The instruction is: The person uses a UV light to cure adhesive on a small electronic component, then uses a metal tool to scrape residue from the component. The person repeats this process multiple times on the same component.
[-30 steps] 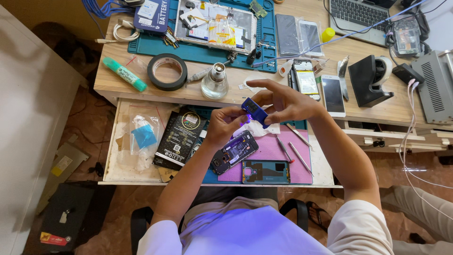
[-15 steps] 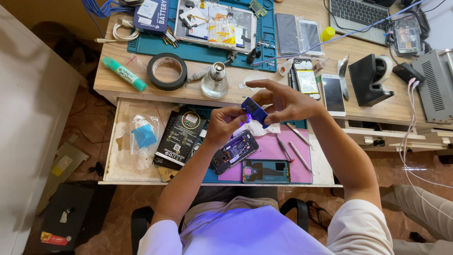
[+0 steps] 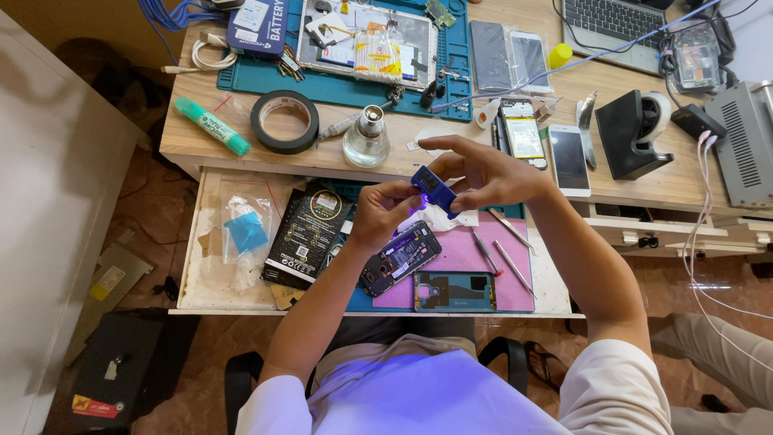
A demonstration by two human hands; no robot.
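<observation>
Small blue lamp (image 3: 433, 188) — pinched in the right hand (image 3: 483, 171), fingers closed on it, casting violet light downward. Left hand (image 3: 385, 211) curled beside it, fingertips touching the lamp's lower end. Opened phone (image 3: 400, 258) on the pink mat (image 3: 471, 256) below — back cover (image 3: 453, 291) off alongside, reassembly apparently outstanding.

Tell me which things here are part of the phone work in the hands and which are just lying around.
In use:
small blue lamp in right hand
left hand beside it
opened phone
back cover
tweezers

Lying about:
tape roll
green marker
glass bottle
laptop
white phone
</observation>
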